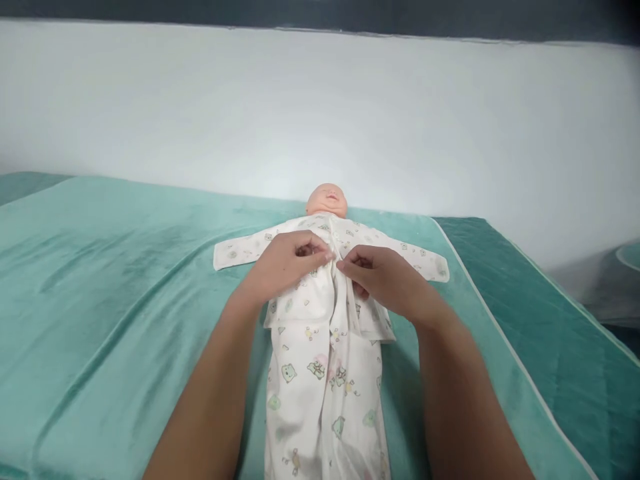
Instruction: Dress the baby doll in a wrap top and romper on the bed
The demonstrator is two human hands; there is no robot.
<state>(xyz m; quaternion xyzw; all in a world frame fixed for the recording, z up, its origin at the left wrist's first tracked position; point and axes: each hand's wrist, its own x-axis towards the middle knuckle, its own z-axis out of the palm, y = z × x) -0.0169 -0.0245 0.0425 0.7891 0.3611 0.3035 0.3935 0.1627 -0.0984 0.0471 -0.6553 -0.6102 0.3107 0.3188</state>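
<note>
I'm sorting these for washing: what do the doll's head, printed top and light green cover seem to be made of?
Doll's head: probably smooth vinyl or another plastic, from its moulded surface.
Printed top: matte, perhaps thin cotton, given its soft folds.
Light green cover: likely velvety plush, as it shows brushed light-and-dark streaks.
</note>
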